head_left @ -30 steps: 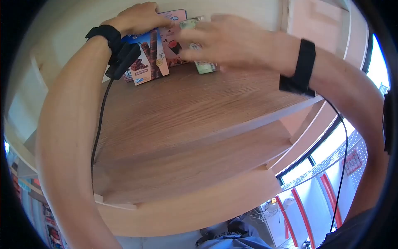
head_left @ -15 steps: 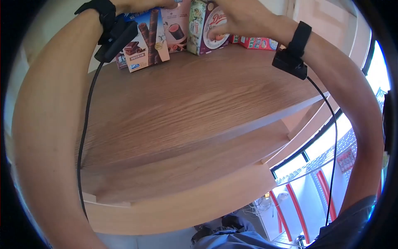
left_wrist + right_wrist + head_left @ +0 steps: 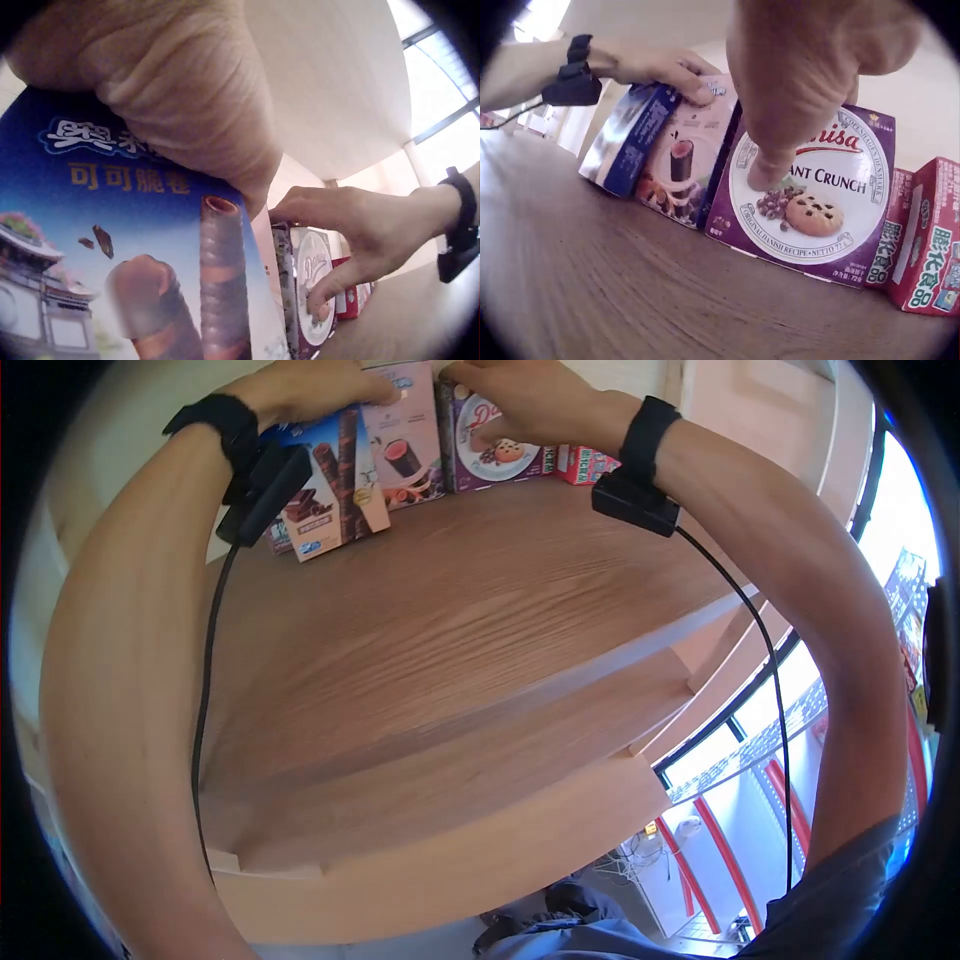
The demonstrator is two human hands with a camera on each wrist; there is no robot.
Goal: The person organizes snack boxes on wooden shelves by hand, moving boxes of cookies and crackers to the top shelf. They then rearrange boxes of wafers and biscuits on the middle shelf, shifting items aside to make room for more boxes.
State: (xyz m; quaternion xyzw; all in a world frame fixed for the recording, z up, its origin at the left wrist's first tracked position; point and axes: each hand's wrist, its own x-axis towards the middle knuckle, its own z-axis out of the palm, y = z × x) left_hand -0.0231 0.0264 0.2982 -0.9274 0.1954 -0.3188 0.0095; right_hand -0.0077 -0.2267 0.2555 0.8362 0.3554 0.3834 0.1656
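The blue wafer-roll box (image 3: 335,480) stands leftmost on the wooden shelf (image 3: 470,610), slightly tilted and overlapping its neighbour from the front. The left hand (image 3: 310,388) reaches over it from above, the base of the palm lying across its top edge in the left wrist view. Whether any of that hand's weight bears on the blue box I cannot tell.

Next comes the pink wafer-roll box (image 3: 405,440), whose upper edge the left hand pinches: thumb on the printed front, fingers bent over behind it. Its place and facing look much as they did half a second ago.

To its right is the purple cookie box (image 3: 508,455), where the change lies. A second ago it showed mostly a narrow green side, with the right hand blurred beside it; half a second ago both side and front were visible. Now its front is turned squarely outward and it stands just beside the pink box, though whether they touch is unclear. The right hand (image 3: 540,402) grips it lightly, thumb pressed on the picture and fingers curled over the top. I judge that the turning is nearly finished, leaving only small straightening.

Furthest right, red packs (image 3: 934,236) stand close to the purple box, apart from both hands.
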